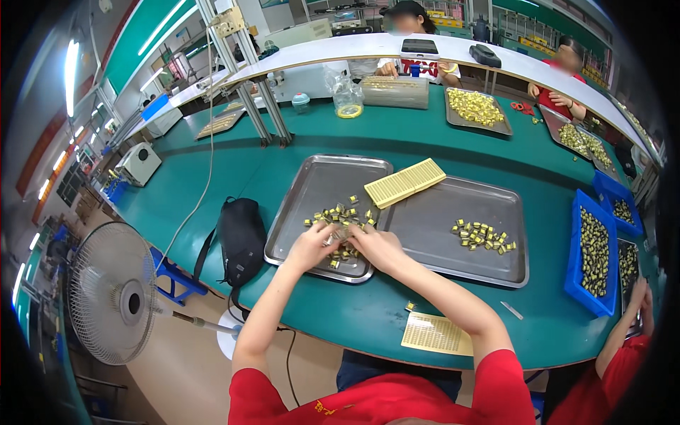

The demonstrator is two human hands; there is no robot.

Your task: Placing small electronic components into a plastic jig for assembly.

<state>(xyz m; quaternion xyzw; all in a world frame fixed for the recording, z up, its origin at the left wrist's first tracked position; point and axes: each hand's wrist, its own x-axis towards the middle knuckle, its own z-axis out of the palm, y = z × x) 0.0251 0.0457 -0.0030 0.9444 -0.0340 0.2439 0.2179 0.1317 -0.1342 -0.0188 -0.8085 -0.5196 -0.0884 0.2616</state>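
Note:
Over the left metal tray (301,183), my left hand (310,246) and my right hand (377,246) meet with fingers bent inward. Their fingertips close around something small and greyish, largely hidden by the fingers. Small yellow-and-black components (338,212) lie loosely around and beneath both hands. In the right metal tray (432,258) sits another cluster of these components (484,236). A pale yellow slotted board (405,183) rests across the adjoining rims of the two trays.
A black pouch (241,241) lies left of the trays; a standing fan (117,294) is beyond the table edge. Near me are a yellow perforated sheet (435,334) and one loose component (410,306). Blue bins (575,283) hold components at right, beside a co-worker's hands (639,301).

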